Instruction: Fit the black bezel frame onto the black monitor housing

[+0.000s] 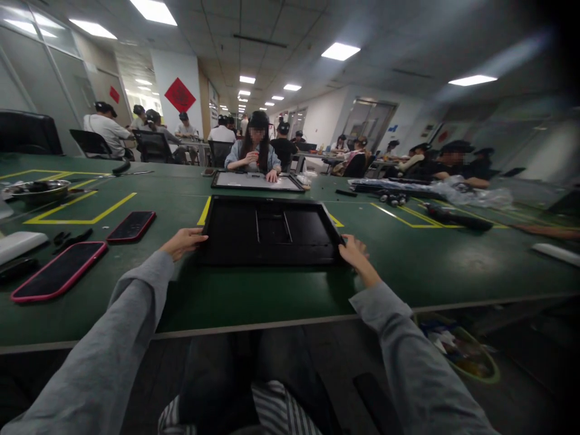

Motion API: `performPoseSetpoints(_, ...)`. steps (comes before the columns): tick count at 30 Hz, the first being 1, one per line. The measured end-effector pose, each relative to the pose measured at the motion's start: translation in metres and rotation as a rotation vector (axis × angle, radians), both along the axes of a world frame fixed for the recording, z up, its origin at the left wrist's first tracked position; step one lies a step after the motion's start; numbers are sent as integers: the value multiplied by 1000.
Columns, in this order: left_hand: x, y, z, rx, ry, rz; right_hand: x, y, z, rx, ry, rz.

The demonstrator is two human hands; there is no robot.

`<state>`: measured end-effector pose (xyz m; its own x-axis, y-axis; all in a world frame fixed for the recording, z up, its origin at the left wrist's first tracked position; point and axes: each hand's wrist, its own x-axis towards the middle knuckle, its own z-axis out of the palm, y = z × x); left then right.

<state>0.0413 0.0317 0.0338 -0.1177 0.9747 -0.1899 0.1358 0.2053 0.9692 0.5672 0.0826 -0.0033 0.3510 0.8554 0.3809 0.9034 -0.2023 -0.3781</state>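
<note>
A shallow black rectangular monitor back cover (pixel 229 226) lies in front of me, its raised rims facing up. In its middle is a recessed rectangle with two light strips along the sides. My left hand (pixel 185 241) grips its left edge, fingers closed against the rim. On the opposite side, my right hand (pixel 356 249) holds the right edge, thumb on the near side. The cover is low over the green table (pixel 281 296); I cannot tell whether it rests fully on it.
Two red-edged phones (pixel 58 272) lie left, near a metal bowl (pixel 38 190). Across the table a person (pixel 256 151) works over a flat framed panel (pixel 258 181). At right are plastic wrap (pixel 471 192) and a black power tool (pixel 457 217). A basket (pixel 466 353) stands below the edge.
</note>
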Motion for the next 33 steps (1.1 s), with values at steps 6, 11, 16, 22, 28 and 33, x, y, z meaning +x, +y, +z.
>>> performPoseSetpoints(6,66,36,-8,15,-37,-65,-51,9,12,69,-56,100)
performPoseSetpoints(11,142,63,-17,13,-134,-215,-141,18,6,156,8,438)
performPoseSetpoints(16,191,80,-27,46,-291,-510,-173,17,2,85,-63,600)
performPoseSetpoints(22,180,71,-31,98,-292,-390,-153,14,-1,58,-186,581)
performPoseSetpoints(28,172,67,-27,123,-242,-284,-140,30,-2,53,-188,505)
performPoseSetpoints(33,167,71,-29,121,-231,-302,-115,47,1,45,-202,332)
